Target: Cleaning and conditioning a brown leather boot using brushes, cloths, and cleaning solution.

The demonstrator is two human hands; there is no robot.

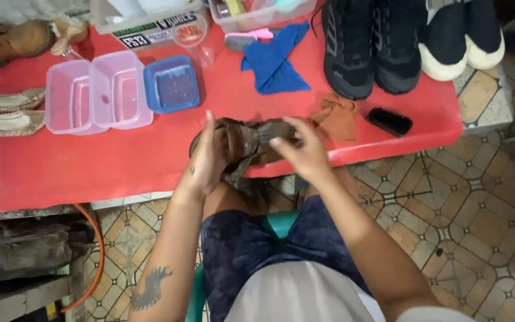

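Red surface (120, 161) fills the upper two thirds of the frame; patterned tile floor (478, 209) at right and below.

Black shoes (371, 45), a pair, upper right of centre, toes toward the viewer. White-soled dark shoes (463, 36) just beside them at far upper right, partly off the surface edge.

Two pink tubs (99, 92), upper left, touching each other. Blue tub (172, 83) just right of them, touching the nearer pink one. Blue cloth (275, 59) top centre, crumpled. Orange cloth (336, 116) right of centre, near the surface's front edge. Black brush (390, 121) just right of the orange cloth. Glittery flat shoes (4, 113) at far left edge.

Sandal (248, 146), brown and worn, centre frame, held over the surface's front edge above the lap.

Left hand (207, 161): grip closed around the sandal's left end, fingers wrapped up over it.

Right hand (305, 149): grip partly closed, fingertips (278, 143) pressed on the sandal's upper right side, thumb over the top.
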